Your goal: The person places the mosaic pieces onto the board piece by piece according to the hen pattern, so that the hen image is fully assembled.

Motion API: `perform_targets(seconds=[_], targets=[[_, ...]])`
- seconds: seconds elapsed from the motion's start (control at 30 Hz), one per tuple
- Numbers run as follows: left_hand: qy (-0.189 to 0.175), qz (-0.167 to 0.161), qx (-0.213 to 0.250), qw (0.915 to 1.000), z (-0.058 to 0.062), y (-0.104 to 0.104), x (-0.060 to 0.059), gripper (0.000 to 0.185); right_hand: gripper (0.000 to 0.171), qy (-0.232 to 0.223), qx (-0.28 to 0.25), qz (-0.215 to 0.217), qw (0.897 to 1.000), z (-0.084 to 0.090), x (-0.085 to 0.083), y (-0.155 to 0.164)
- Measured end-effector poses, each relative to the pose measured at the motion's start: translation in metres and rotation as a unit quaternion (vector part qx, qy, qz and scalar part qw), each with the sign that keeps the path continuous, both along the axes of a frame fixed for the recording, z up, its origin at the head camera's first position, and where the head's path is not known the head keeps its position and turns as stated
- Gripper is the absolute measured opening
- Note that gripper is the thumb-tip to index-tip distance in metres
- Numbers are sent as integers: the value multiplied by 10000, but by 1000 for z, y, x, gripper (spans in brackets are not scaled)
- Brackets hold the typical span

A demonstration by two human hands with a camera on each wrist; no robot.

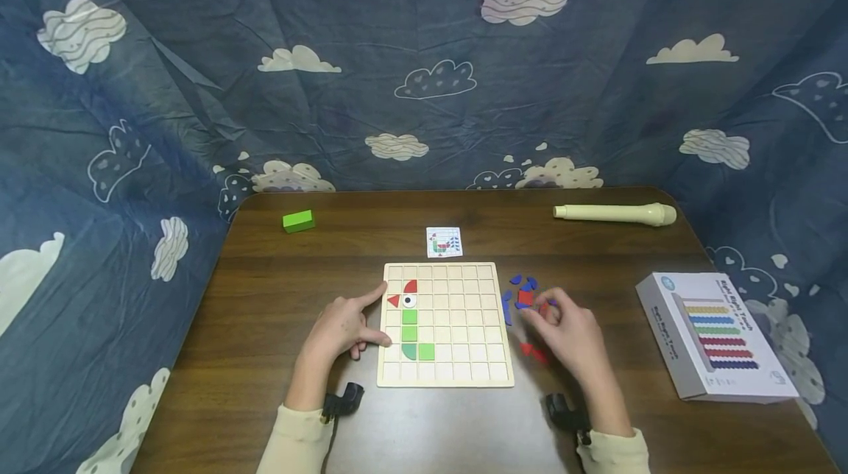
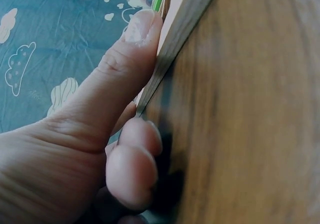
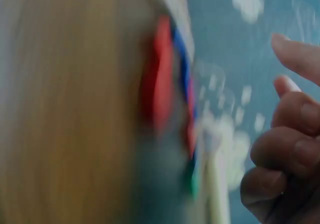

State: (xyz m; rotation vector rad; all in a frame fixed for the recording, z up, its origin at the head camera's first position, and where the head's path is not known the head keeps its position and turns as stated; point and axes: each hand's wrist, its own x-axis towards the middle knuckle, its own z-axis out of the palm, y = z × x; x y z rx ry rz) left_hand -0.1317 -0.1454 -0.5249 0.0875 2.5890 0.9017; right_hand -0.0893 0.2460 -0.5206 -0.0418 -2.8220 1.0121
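Pale matt wood board (image 1: 445, 371); dark glossy wood-grain table (image 1: 278, 297).

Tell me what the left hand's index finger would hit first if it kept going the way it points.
The left hand rests at the wooden grid board's left edge, its index finger pointing right and slightly away. It would probably meet the red triangle first, then the white eye tile, though finger height is unclear.

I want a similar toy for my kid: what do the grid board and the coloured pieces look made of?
The grid board looks like pale unfinished wood: matte, with grooved squares and a raised rim. The coloured pieces seem to be thin painted wood, flat and evenly coloured, though plastic cannot be ruled out.
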Motion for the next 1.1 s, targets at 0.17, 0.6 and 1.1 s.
perform_targets(seconds=[0.17, 0.6, 1.1], targets=[[-39, 47, -70, 10000, -1, 0, -1, 111, 51, -878, 473, -858, 9913, -9, 4, 43], [58, -46, -74, 9999, -2, -1, -1, 111, 37, -1160, 1013, -949, 9835, -19, 3, 50], [-23, 2, -17, 10000, -2, -1, -2, 111, 36, -1060, 992, -1253, 9814, -22, 2, 49]])
